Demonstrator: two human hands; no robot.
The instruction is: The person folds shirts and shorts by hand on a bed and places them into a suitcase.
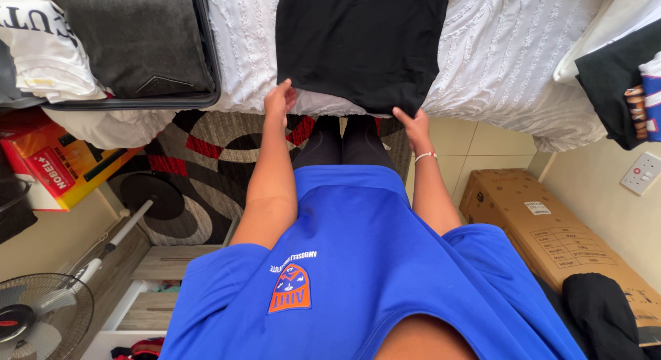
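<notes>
We see a black folded cotton garment (361, 43) on the white textured bedspread (496, 50), top edge cut off. Left hand (279, 98) and right hand (415, 126) pinch its near corners. At four o'clock lies a white-labelled brown cardboard box (558, 229).

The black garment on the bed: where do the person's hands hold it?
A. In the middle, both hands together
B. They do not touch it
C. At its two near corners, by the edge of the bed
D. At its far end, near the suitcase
C: the left hand and right hand each grip a near corner of the black garment at the edge of the white bedspread.
</notes>
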